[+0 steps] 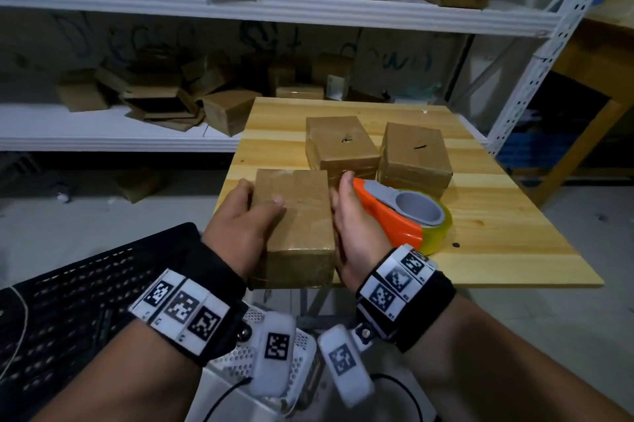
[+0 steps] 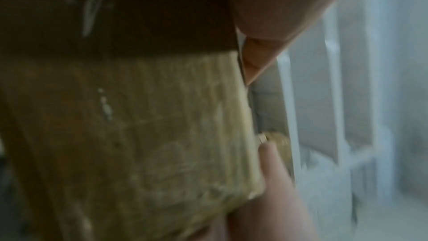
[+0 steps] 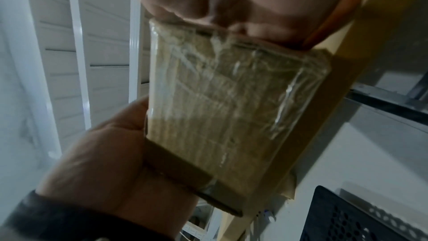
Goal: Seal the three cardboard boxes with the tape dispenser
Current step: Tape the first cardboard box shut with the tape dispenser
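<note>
Near box (image 1: 295, 215) at front edge of wooden bench (image 1: 497, 215), long axis running away from person, near end overhanging edge. Left hand (image 1: 240, 226) clamps its left side, thumb across top; right hand (image 1: 356, 232) lies flat against right side, fingers straight (each grip seen on box from wrist views too). Two other boxes (image 1: 341, 143) stand behind. Tape dispenser (image 1: 401, 215) lies just right of right hand, roll pointing away-right.

Wooden table (image 1: 497, 226) bearing two far boxes (image 1: 341, 143) (image 1: 415, 155), tape dispenser (image 1: 404, 215).
</note>
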`<act>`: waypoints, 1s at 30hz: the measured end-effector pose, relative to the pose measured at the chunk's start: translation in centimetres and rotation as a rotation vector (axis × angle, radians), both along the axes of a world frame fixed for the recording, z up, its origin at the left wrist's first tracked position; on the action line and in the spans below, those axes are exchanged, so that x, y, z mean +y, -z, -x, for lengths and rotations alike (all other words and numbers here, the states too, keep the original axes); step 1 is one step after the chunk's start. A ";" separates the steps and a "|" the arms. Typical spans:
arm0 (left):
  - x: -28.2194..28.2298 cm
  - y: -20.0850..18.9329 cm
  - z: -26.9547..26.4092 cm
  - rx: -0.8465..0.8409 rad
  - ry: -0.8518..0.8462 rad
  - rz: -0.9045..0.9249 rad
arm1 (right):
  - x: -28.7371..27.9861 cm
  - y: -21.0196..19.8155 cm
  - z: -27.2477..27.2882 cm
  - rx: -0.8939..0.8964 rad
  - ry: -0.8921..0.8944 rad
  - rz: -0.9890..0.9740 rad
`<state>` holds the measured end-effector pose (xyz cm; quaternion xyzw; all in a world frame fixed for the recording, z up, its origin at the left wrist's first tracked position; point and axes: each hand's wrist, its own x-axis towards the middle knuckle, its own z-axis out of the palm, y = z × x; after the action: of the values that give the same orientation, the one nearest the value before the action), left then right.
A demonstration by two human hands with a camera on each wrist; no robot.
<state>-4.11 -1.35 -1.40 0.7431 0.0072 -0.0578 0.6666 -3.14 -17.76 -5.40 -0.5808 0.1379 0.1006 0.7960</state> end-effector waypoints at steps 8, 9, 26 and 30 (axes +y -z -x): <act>0.0 0.3 0.4 -0.154 0.114 0.047 | 0.0 -3.4 2.2 -0.187 0.077 0.008; -0.5 0.5 0.9 -0.201 0.123 0.074 | 0.2 -3.5 2.4 -0.218 0.103 0.078; -1.6 1.4 2.2 -0.413 0.114 0.092 | 0.0 -2.3 2.8 -0.379 0.259 0.240; -1.5 1.3 2.0 -0.420 0.137 0.062 | -0.5 -2.1 3.3 -0.341 0.303 0.136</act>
<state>-6.12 -2.81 -2.73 0.7169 -0.1843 0.0529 0.6703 -6.40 -18.26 -3.28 -0.6142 0.0935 -0.1290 0.7729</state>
